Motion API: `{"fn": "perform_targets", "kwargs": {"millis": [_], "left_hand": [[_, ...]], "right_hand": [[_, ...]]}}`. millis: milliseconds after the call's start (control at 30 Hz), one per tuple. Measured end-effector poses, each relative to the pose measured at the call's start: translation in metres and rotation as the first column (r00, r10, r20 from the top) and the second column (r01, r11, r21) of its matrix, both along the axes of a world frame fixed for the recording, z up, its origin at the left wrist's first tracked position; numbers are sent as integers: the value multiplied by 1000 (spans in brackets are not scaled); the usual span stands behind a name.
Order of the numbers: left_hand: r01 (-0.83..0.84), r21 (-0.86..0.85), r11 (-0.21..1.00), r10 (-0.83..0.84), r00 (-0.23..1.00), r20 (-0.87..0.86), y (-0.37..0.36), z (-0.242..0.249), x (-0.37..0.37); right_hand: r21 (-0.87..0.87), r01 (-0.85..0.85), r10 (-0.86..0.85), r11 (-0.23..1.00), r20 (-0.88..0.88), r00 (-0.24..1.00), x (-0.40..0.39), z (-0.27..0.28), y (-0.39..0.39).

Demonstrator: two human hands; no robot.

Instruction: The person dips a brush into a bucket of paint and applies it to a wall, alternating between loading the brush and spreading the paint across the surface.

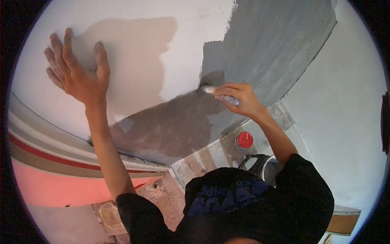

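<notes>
Head view, only one we had. Our right hand (239, 96) was clenched around a small paintbrush with a pale, blue-patterned handle (221, 94), bristle end touching the white plaster wall (134, 24) right at the ragged boundary of the grey painted patch (268, 40). Our left hand (77, 69) held nothing: fingers spread, palm flat on bare white wall, well apart from the wet grey, bracing us.

Judgement on doing the stroke well: we would keep the bristles loaded lightly, work from the wet grey outward into the white so the overlap blends, and hold the handle low near the ferrule for control along the uneven edge. The left palm should stay on unpainted wall only.

Edges: the grey boundary ran jagged from the top centre down to the brush, then swept left toward the wall's lower edge, where grey-and-red striped trim bands (48, 152) began. That trim looked like the line to avoid smearing; we could not tell whether it was masked.

Room: plenty of bare white between the two hands, so the brush had open travel leftward. Below the right forearm sat a round red lid on a container (244, 140) on the speckled concrete floor (199, 160), with a dark bucket with a curved handle (260, 164) just beside it, partly hidden by our black shirt (243, 203). Both were close under the elbow, a knock risk when dropping the arm.
</notes>
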State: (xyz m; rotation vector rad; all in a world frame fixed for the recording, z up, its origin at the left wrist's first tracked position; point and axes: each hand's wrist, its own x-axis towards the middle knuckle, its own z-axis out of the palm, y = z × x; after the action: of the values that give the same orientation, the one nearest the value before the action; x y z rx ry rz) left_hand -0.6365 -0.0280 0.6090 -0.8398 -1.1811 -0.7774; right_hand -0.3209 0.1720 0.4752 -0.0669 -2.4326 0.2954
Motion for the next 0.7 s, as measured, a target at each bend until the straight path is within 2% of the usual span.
{"fn": "perform_targets", "kwargs": {"millis": [200,300,400,500,600,700], "left_hand": [[-25,-16,1000,25,1000,-9,0,0,-5],[-24,-11,1000,24,1000,-14,2,-1,-5],[-10,-3,1000,10,1000,-7,2,0,-3],[6,-4,1000,-6,1000,6,2,0,-1],[14,-7,1000,-14,1000,4,0,1,-1],[-7,-12,1000,7,1000,-5,0,-1,-2]], "right_hand": [[32,-12,20,999,-251,968,7,44,6],[23,-36,40,999,-204,978,22,42,-9],[-39,-20,20,999,-4,1000,21,10,-20],[-57,29,-21,998,124,992,0,-17,-17],[35,33,-32,999,-17,999,-5,3,-11],[41,61,-54,997,-151,987,-1,37,-7]]}}
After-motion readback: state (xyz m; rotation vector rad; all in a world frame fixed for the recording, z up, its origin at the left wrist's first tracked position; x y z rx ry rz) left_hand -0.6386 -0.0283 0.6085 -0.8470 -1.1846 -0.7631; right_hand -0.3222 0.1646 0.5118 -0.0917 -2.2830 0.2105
